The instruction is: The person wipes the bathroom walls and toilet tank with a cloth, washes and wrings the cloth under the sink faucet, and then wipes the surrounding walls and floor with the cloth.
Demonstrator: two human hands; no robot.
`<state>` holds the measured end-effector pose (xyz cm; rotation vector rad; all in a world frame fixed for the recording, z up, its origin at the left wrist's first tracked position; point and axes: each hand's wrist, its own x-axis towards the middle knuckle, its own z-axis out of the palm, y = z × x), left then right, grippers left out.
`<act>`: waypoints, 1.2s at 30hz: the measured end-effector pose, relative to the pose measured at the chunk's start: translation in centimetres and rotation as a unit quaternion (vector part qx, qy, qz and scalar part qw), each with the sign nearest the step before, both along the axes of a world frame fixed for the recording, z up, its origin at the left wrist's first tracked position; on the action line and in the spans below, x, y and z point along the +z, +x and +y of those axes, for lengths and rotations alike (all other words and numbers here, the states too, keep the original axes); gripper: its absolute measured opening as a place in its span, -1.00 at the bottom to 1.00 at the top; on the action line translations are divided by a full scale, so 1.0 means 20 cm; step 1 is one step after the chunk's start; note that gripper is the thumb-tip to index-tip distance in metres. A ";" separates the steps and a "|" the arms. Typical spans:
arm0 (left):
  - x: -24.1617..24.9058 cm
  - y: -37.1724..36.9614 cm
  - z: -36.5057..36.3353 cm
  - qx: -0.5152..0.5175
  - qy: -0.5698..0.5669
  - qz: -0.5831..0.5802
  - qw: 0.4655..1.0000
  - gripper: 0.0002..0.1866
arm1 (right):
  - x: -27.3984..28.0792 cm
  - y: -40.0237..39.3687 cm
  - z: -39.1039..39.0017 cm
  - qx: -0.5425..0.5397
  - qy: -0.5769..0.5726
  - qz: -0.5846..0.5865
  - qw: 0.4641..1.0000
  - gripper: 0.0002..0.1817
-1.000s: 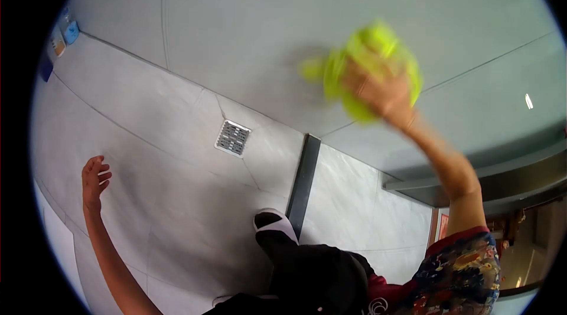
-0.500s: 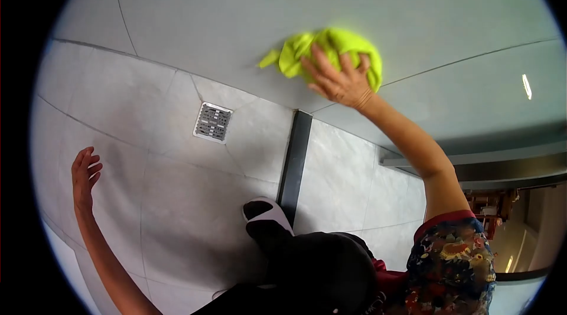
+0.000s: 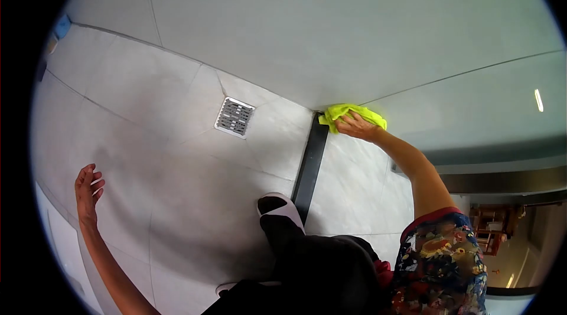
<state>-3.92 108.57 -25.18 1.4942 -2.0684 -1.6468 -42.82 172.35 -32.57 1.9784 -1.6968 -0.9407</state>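
Observation:
A bright yellow-green cloth (image 3: 363, 113) is bunched under my right hand (image 3: 356, 126), whose fingers press it against the foot of the grey tiled wall (image 3: 354, 31). The cloth lies right by the wall end of a dark raised threshold strip (image 3: 310, 167). Over the floor at the left, my left hand (image 3: 88, 192) hangs in the air with fingers loosely curled and apart, holding nothing.
A square metal floor drain (image 3: 235, 117) is set in the pale tiled floor (image 3: 177, 197) left of the strip. One slipper-clad foot (image 3: 280, 207) stands beside the strip. At the right are a dark-edged ledge (image 3: 508, 182) and reddish wooden furniture (image 3: 491, 226). Something blue (image 3: 62, 27) sits at the far left.
My right hand has moved the cloth down the wall to its base, near the strip. The view has shifted slightly, bringing the blue thing at the left into sight. My left hand remains raised.

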 end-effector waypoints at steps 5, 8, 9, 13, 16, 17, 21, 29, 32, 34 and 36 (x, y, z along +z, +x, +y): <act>0.02 0.17 -0.05 0.018 -0.004 0.016 1.000 -0.47 | 0.17 0.15 0.14 -0.203 0.169 -0.087 0.960 -0.78; -0.08 0.15 -0.17 0.020 0.000 0.026 0.999 -0.45 | 0.35 0.33 0.20 -0.326 0.045 -0.128 0.936 -0.80; -0.04 0.16 -0.16 0.026 -0.008 0.031 0.999 -0.45 | 0.44 0.40 0.26 -0.352 -0.022 -0.136 0.926 -0.77; -0.18 -0.05 -0.09 -0.016 0.014 0.073 0.997 -0.46 | 0.98 0.56 0.28 -0.406 -0.312 -0.091 0.854 -0.62; -0.15 -0.25 -0.01 -0.088 0.034 0.065 0.993 -0.47 | 1.50 0.39 0.25 -0.244 -0.486 0.040 0.838 -0.51; -0.14 -0.28 0.03 -0.110 0.041 0.066 0.991 -0.47 | 1.66 0.36 0.24 -0.235 -0.546 0.061 0.802 -0.45; -0.19 -0.37 0.05 -0.121 0.043 0.064 0.990 -0.47 | 1.78 0.07 0.14 -0.140 -0.612 0.207 0.750 -0.39; -0.25 -0.29 -0.03 -0.089 0.030 0.009 0.995 -0.48 | 0.91 0.03 0.16 -0.170 -0.664 0.145 0.714 -0.36; -0.28 -0.26 -0.07 -0.074 0.022 0.004 0.997 -0.47 | 0.46 0.07 0.13 -0.239 -0.747 0.108 0.611 -0.39; -0.33 -0.23 -0.10 -0.077 0.020 0.009 0.997 -0.48 | 0.23 0.08 0.09 -0.277 -0.788 0.084 0.543 -0.31; -0.26 -0.27 -0.08 -0.080 0.033 -0.018 0.996 -0.49 | 0.17 0.05 0.09 -0.314 -0.811 0.048 0.492 -0.26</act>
